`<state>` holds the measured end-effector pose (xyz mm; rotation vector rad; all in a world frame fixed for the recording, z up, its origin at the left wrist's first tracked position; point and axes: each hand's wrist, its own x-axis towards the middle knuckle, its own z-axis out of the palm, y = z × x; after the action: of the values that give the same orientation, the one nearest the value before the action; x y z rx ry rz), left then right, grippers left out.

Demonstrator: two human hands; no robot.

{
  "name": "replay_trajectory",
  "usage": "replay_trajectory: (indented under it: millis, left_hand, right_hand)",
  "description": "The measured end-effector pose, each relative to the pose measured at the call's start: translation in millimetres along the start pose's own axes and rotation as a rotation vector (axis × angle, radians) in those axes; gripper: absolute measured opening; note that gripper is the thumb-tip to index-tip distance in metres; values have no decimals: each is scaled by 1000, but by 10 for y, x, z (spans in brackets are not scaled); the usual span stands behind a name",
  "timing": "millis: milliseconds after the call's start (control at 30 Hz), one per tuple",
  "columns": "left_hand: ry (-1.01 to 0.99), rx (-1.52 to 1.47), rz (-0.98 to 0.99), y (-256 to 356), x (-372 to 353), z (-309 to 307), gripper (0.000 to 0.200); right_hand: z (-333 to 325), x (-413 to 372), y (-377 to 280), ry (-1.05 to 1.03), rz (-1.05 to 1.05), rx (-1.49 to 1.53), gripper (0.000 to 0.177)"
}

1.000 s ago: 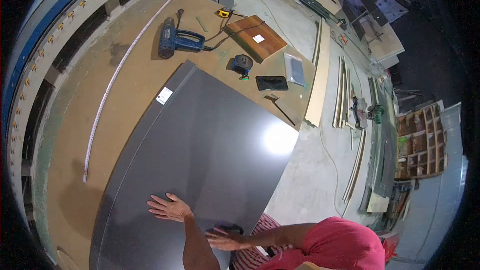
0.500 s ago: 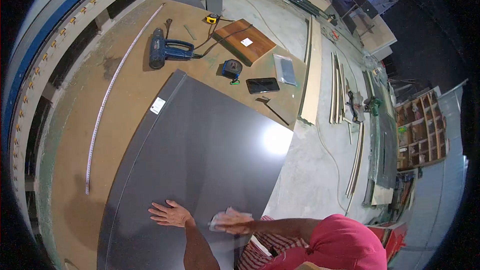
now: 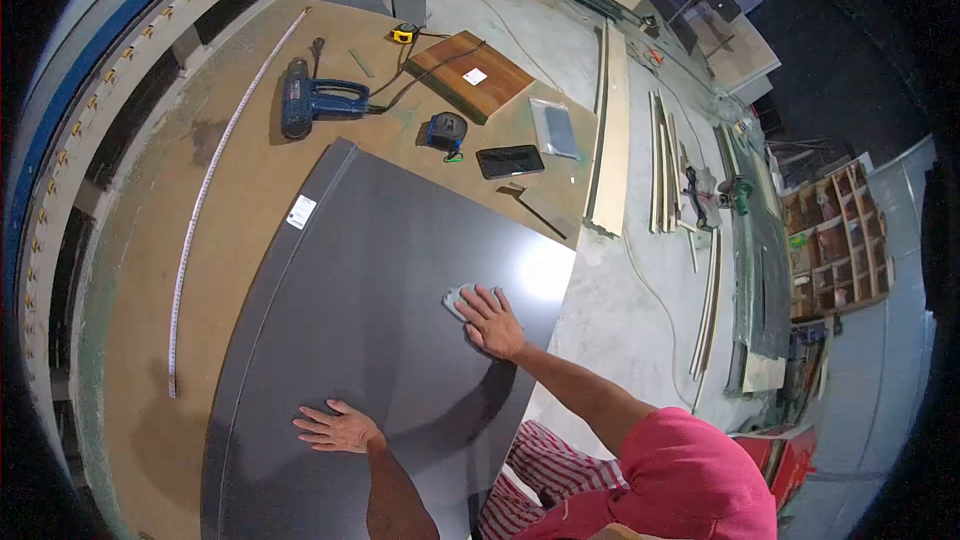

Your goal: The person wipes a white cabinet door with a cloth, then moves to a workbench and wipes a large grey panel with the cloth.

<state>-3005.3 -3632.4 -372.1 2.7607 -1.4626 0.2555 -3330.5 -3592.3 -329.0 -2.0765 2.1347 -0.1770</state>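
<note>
A large dark grey panel (image 3: 390, 250) with a white label near its upper left edge lies on the brown worktable. My left hand (image 3: 340, 428) rests flat on the panel's lower part, fingers spread, with nothing in it. Farther up and to the right, my right hand (image 3: 492, 322) presses a light grey cloth (image 3: 456, 302) onto the panel. Its fingers cover much of the cloth, and only the left and upper edges show.
Beyond the panel lie a blue heat gun (image 3: 318, 100), a tape measure (image 3: 445, 130), a phone (image 3: 510, 161), a wooden block (image 3: 470, 78) and a clear packet (image 3: 554, 128). A measuring strip (image 3: 205, 195) runs along the table's left. Long strips (image 3: 662, 165) lie on the floor at right.
My right hand has slid the cloth up the panel, away from my body, and that arm is stretched out farther. My left hand stays in place. The view has shifted slightly.
</note>
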Motion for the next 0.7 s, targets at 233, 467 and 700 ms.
replay_trajectory:
  millis: [233,467,700]
  left_hand:
    - [-45,8,-32,48,1,-102,55]
    - [-109,49,-63,97,20,-194,55]
    - [-118,68,-78,78,23,-100,56]
  right_hand:
    - [-34,164,169,58,109,-18,50]
    - [-38,231,252,96,159,8,50]
    - [-63,371,409,152,212,15,51]
